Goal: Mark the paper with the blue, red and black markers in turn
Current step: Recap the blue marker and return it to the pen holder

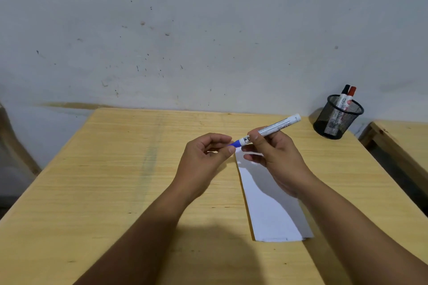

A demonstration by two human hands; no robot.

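Table (92,180): pale wood, straight grain, matt; bears everything listed; a faint grey streak runs near to far left of centre.

Left hand (203,157): raised above the table at centre; thumb and fingertips pressed together on the blue cap (235,144) of the marker; other fingers curled.

Blue marker (268,131): slim white plastic cylinder with printed label, blue at the cap end; held clear of the table between both hands; long axis runs from near-left to far-right, cap pointing at the left hand, blunt white tail pointing toward the holder; whether the cap is seated or partly drawn off cannot be told.

Right hand (278,159): closed round the marker barrel, thumb on top, lower fingers loosely curled beneath; the nearer hand to the paper, hanging directly over its far end.

Paper (271,210): long narrow white strip, flat and smooth, lying near-to-far just right of centre; no marks visible on the exposed part; judged next: cap pulled leftward along the marker's axis, tip then lowered to the sheet below.

Holder (337,120): black wire-mesh cup, round, far right corner, well apart from the hands; contains the black marker (345,91) and red marker (351,93), upright, caps on, leaning together.
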